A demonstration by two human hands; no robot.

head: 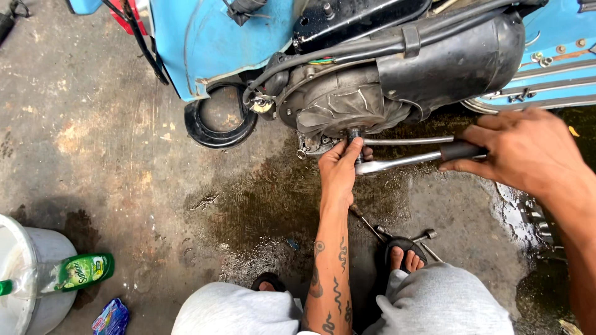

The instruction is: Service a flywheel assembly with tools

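Observation:
A light blue scooter [205, 37] lies on its side with its grey engine casing [341, 105] facing me. My left hand [340, 169] pinches the socket head of a chrome ratchet wrench [397, 162] against the bolt under the casing. My right hand [528, 152] grips the wrench's black handle on the right. A black exhaust muffler [453, 59] runs above the wrench. My knees in grey shorts [447, 304] are at the bottom, feet in black sandals.
A black rubber ring [218, 118] lies left of the engine. A cross wrench [397, 239] rests on the wet, oil-stained concrete by my right foot. A white bucket [25, 273] with a green soap bottle [84, 271] stands bottom left, a blue sachet [112, 317] beside it.

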